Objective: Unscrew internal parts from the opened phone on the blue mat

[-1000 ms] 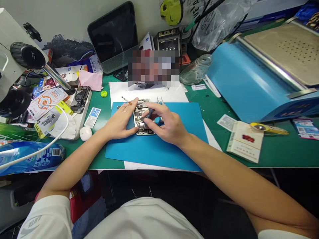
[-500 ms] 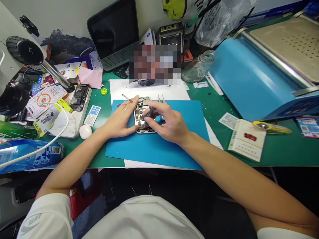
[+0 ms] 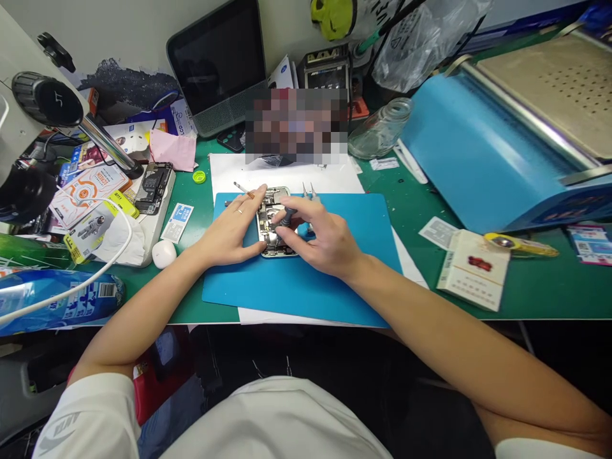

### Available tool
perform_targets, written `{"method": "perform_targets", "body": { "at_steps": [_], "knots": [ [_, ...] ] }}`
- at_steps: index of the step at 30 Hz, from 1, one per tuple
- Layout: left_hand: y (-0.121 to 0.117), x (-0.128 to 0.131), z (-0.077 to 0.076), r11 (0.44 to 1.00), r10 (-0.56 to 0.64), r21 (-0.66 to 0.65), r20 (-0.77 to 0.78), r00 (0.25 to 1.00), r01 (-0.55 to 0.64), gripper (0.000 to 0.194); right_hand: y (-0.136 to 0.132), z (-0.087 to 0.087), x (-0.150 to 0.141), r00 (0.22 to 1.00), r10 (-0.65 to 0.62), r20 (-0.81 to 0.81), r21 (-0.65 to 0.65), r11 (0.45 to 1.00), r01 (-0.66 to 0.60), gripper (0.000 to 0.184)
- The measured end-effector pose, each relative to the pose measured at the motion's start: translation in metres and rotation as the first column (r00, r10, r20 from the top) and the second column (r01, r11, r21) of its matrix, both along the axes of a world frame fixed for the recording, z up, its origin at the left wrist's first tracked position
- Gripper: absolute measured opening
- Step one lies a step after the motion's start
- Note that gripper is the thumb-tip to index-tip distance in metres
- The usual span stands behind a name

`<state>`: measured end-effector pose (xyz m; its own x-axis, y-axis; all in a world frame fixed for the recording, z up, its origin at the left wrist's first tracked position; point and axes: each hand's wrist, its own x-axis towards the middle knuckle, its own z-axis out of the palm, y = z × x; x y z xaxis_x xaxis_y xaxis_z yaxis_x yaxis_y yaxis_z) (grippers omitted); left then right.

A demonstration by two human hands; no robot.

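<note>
An opened phone (image 3: 272, 241) with its inner parts bare lies on a blue mat (image 3: 296, 290). Along its left edge my left hand (image 3: 232, 229) steadies it, index fingertip near the top and thumb near the bottom. A cigarette (image 3: 240, 187) sticks out between the fingers of that hand. My right hand (image 3: 329, 242) pinches a small dark screwdriver (image 3: 287, 217), upright over the phone's middle; its tip is hidden. Just behind the right fingers, the tips of tweezers (image 3: 310, 190) show, their blue handles partly covered.
To the left stand a microscope (image 3: 45, 99), a white earbud case (image 3: 164, 254) and another opened phone (image 3: 153, 187). Behind are a dark screen (image 3: 217, 60) and a glass jar (image 3: 380, 131). On the right are a blue machine (image 3: 459, 146), a cigarette pack (image 3: 474, 269) and a yellow cutter (image 3: 521, 245).
Both hands keep their places at the phone, and the screwdriver stays upright over it. The whole view has shifted very slightly.
</note>
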<state>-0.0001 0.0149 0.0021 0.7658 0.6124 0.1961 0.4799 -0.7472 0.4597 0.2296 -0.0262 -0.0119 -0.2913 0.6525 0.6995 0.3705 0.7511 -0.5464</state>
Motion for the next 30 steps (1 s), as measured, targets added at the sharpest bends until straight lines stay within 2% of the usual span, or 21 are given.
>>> {"method": "perform_targets", "body": {
  "at_steps": [8,14,30],
  "knots": [
    [0.0004,-0.0004,-0.0018,1.000,-0.004,0.010,0.006,1.000,0.004,0.099,-0.0007,0.0023,0.0007,0.998,0.020,0.055,0.166,0.986,-0.029,0.054],
    [-0.0003,-0.0002,-0.0005,1.000,0.005,-0.004,0.003,1.000,-0.005,0.097,0.0020,-0.0003,0.0042,0.995,0.071,0.070,0.141,0.987,-0.080,0.053],
    [0.0005,-0.0004,-0.0017,1.000,-0.022,0.015,0.010,1.000,0.022,0.099,0.0023,0.0058,0.0043,0.997,0.018,0.080,0.189,0.982,-0.033,0.061]
  ]
}}
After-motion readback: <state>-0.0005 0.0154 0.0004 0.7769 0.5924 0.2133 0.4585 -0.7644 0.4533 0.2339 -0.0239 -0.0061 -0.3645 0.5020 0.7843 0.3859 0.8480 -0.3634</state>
